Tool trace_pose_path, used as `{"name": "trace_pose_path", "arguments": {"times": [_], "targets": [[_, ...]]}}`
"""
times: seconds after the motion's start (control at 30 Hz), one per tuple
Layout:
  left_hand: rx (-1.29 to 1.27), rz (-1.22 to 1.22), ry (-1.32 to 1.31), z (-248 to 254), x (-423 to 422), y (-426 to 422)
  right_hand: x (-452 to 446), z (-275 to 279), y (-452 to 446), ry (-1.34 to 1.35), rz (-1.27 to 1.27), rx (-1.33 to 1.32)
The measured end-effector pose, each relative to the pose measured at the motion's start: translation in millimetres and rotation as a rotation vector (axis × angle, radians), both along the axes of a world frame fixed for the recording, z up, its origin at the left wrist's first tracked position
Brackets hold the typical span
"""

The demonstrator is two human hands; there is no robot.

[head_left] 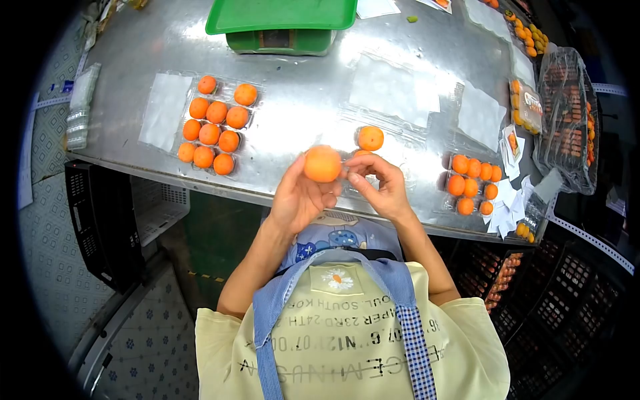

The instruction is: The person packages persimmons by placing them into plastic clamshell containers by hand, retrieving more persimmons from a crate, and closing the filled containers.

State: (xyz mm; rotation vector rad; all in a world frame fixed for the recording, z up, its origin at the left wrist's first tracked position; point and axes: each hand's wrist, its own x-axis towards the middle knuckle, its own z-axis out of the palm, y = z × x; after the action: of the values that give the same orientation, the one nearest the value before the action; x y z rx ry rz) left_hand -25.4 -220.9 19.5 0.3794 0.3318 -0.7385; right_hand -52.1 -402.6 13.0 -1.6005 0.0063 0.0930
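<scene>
My left hand (300, 197) holds up an orange (323, 164) near the table's front edge, with the fingers curled around its lower side. My right hand (385, 190) is close beside it on the right, its thumb and fingers drawn together in a pinch. Whether anything small is between those fingertips cannot be made out. Just beyond the right hand, another orange (371, 138) sits on the table side, and one more is partly hidden by the hand. On the left, a clear plastic tray (230, 87) holds rows of oranges.
A green tray (283, 15) rests on a green-sided box at the back of the metal table (300, 80). To the right stand a filled fruit tray (472, 183), paper cards (507, 210) and a plastic-wrapped crate (567, 113). A black crate (100, 220) stands below left.
</scene>
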Motion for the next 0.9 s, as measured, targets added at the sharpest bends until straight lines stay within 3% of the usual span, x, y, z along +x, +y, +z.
{"name": "trace_pose_path", "arguments": {"times": [0.23,0.9], "targets": [[-0.105,-0.036,-0.178,-6.6,0.2,2.6,2.1,0.1,0.6,-0.013,0.006,0.020],[0.285,-0.109,-0.186,-1.1,-1.0,-3.1,1.1,-8.4,-2.9,0.002,-0.005,-0.017]]}}
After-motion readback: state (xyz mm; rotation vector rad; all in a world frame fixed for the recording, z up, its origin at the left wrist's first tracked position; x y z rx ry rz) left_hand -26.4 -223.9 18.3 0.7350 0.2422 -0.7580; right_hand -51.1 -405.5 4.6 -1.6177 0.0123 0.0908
